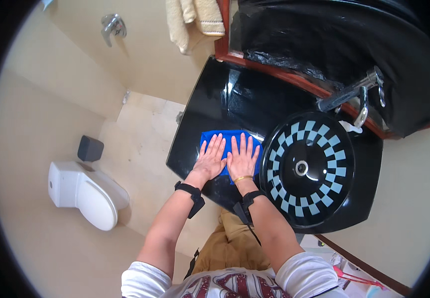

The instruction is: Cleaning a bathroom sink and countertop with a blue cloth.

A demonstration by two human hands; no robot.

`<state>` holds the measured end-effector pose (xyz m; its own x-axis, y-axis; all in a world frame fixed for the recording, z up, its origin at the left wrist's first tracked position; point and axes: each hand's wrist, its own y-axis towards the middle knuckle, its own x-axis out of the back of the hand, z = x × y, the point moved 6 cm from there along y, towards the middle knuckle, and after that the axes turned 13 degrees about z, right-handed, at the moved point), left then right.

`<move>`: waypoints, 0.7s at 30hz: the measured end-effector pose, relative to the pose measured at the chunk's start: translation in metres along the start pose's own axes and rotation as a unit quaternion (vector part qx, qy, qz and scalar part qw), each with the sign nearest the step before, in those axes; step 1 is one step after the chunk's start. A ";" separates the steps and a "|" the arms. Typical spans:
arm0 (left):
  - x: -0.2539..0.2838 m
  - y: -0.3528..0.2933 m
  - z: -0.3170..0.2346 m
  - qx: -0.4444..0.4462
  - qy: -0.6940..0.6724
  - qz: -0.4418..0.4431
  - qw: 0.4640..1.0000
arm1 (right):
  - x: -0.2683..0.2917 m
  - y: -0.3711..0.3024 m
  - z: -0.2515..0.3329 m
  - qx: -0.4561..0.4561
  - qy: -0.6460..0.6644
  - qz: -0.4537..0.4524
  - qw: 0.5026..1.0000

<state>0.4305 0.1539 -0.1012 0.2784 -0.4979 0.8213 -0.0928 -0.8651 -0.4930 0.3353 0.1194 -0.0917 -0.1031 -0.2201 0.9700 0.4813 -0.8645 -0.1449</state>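
Note:
A blue cloth (232,134) lies spread on the glossy black countertop (254,94), left of the sink. My left hand (211,159) rests flat on the cloth's left part, fingers stretched out and pointing away from me. Beside it my right hand (243,156) presses flat on the right part, with its fingers slightly spread; a gold bangle circles that wrist. The two thumbs nearly meet in the middle. Close to my right hand is the round black sink bowl (307,171) with a checkered ring of pale squares.
A tall chrome faucet (349,92) stands behind the sink, near a small white item (350,127). Black plastic sheeting (324,39) covers the wood-framed mirror. Beige towels (195,22) hang at the back. A white toilet (88,193) and a dark bin (90,148) are at left.

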 end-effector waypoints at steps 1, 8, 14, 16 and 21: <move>0.009 0.010 0.003 0.000 0.004 0.004 1.000 | 0.003 0.013 -0.001 -0.008 0.007 -0.001 1.000; 0.071 0.093 0.036 -0.007 0.042 0.004 0.999 | 0.021 0.113 -0.011 -0.038 0.023 -0.019 0.999; 0.115 0.153 0.063 -0.006 0.037 -0.010 0.999 | 0.034 0.192 -0.016 -0.018 0.011 -0.027 0.999; 0.126 0.168 0.071 -0.001 0.034 -0.009 0.999 | 0.038 0.213 -0.016 -0.016 0.000 -0.036 0.999; 0.146 0.192 0.080 -0.021 0.040 0.023 0.999 | 0.041 0.236 -0.014 -0.044 -0.019 -0.067 0.997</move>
<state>0.5298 -0.0802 -0.0992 0.1960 -0.5382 0.8197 -0.1446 -0.8426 -0.5187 0.4324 -0.1003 -0.0893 -0.1280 -0.0836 0.9882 0.3867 -0.9218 -0.0279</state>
